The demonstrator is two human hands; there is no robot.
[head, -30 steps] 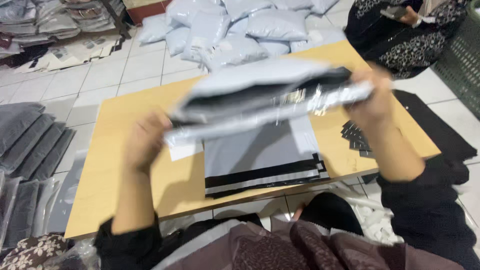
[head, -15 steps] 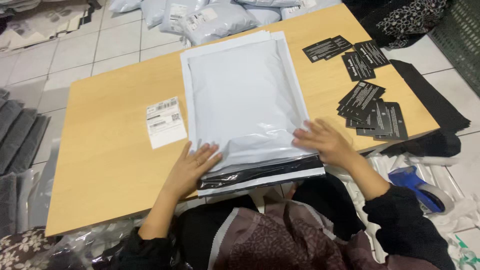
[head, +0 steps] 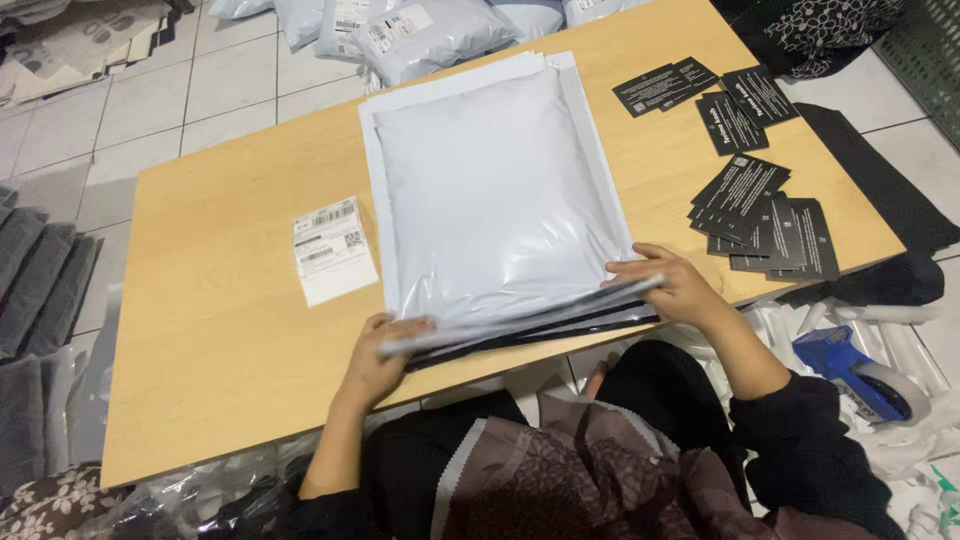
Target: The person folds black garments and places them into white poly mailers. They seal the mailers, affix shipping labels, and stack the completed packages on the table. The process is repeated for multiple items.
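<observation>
A filled grey plastic mailer bag (head: pixel 495 195) lies flat on a stack of empty mailers on the low wooden table (head: pixel 220 330). My left hand (head: pixel 385 350) grips the near left end of the bag's flap. My right hand (head: pixel 668 285) pinches the near right end of the same flap. The flap is stretched in a thin band between both hands along the table's near edge. A white shipping label (head: pixel 333 250) lies on the table left of the bag.
Several black printed cards (head: pixel 760 205) are spread at the table's right. Packed grey parcels (head: pixel 420 30) lie on the floor beyond the far edge. A blue tape dispenser (head: pixel 860 375) lies on the floor at right, folded dark cloth (head: pixel 35 290) at left.
The bag went from held up in the air to lying flat on the stack. Both hands have since shifted to its near edge and taken hold of the flap.
</observation>
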